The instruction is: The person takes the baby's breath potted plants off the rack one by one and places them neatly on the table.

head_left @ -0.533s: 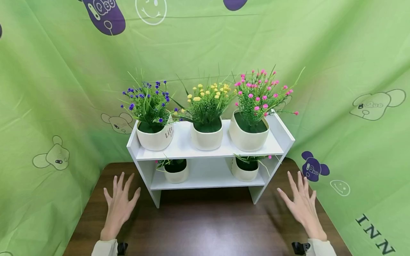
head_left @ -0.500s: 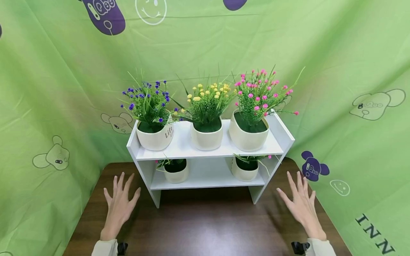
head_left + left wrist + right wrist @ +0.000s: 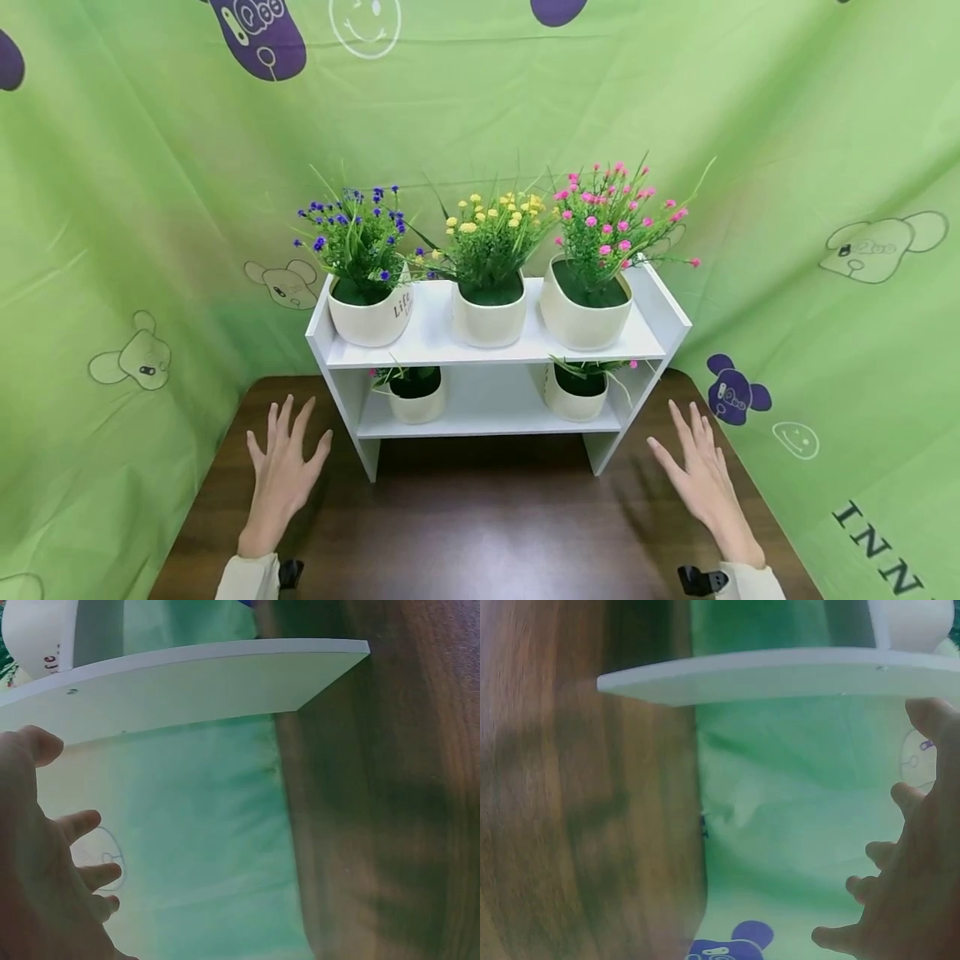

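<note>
A white two-tier shelf [image 3: 480, 398] stands on the brown table, with my two hands on either side of it. My left hand [image 3: 281, 479], fingers spread, is over the table left of the shelf and holds nothing. On the right, my right hand [image 3: 702, 483] is spread likewise, holding nothing. The upper tier bears three cream pots: one with blue flowers [image 3: 360, 229], one with yellow flowers [image 3: 491, 229], one with pink flowers [image 3: 607, 217]. Below are a left pot [image 3: 417, 407] and a right pot [image 3: 575, 402], their plants partly hidden by the upper board.
The dark wooden table [image 3: 480, 533] has rounded back corners. A green printed cloth [image 3: 465, 100] hangs close behind it and along both sides. The left side panel [image 3: 202, 682] and right side panel [image 3: 780, 679] rise near my thumbs in the wrist views.
The head view has shifted slightly, so the shelf and pots appear a little higher and further right. Both hands stay spread beside the shelf, the right one's fingers slightly closer together.
</note>
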Available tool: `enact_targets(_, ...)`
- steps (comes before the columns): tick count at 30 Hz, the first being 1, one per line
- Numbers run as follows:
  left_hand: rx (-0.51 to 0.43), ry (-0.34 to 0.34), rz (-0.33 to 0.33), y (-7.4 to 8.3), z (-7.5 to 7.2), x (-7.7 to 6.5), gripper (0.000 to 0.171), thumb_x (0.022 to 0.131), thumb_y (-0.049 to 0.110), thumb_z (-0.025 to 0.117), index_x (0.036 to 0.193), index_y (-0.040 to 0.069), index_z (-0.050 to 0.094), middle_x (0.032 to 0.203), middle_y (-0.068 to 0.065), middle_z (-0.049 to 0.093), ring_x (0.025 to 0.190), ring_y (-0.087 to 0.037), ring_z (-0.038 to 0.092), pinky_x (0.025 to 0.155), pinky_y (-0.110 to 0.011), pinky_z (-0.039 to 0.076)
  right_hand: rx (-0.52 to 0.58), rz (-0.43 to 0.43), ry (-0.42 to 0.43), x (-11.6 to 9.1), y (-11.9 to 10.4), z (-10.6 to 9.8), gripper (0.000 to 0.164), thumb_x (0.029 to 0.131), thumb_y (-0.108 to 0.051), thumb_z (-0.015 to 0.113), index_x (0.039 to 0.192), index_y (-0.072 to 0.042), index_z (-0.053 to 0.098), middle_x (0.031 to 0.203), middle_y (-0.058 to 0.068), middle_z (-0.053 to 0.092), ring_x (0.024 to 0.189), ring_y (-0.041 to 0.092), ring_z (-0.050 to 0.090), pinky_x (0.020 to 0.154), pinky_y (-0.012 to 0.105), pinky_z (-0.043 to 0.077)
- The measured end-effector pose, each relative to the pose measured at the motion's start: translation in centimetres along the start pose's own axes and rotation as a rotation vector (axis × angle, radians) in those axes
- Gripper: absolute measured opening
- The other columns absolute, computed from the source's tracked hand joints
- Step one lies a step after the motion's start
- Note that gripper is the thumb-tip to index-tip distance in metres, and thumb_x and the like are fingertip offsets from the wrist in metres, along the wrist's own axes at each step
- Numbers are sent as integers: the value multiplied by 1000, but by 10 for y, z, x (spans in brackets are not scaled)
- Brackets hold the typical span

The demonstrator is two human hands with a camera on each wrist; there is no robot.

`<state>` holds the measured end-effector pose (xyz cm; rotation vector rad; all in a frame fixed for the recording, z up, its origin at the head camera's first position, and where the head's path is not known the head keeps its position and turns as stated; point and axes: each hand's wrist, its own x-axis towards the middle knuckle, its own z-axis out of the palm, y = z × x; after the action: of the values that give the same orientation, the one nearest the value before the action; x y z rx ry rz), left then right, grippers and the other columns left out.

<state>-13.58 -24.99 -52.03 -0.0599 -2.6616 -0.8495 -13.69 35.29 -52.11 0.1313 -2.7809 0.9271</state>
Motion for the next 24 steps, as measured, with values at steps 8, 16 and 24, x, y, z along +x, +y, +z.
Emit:
enact_targets(8,13,32,-1,12,-11,3,64,107,35,59,162,7,39,167,-30,27,155,-53,19,114,-81,15,12,10,9,-5,-25,-14,79,109,-35,54,172,-25,8,176,18,-5,152,62,9,92,91,21)
enact_targets(16,-41,128,30,33,-20,6,60,108,28,58,161,7,39,160,-28,37,132,-55,50,90,-73,47,36,-6,53,-9,-56,-28,83,105,-33,64,172,-26,15,176,15,12,152,57,21,90,90,27)
enact_targets(24,-92,219,49,54,-33,8,56,106,23,59,157,4,43,153,-23,46,127,-48,56,86,-68,51,97,-76,155,-12,-83,-39,78,100,-24,72,167,-25,33,168,17,35,140,50,43,117,61,33)
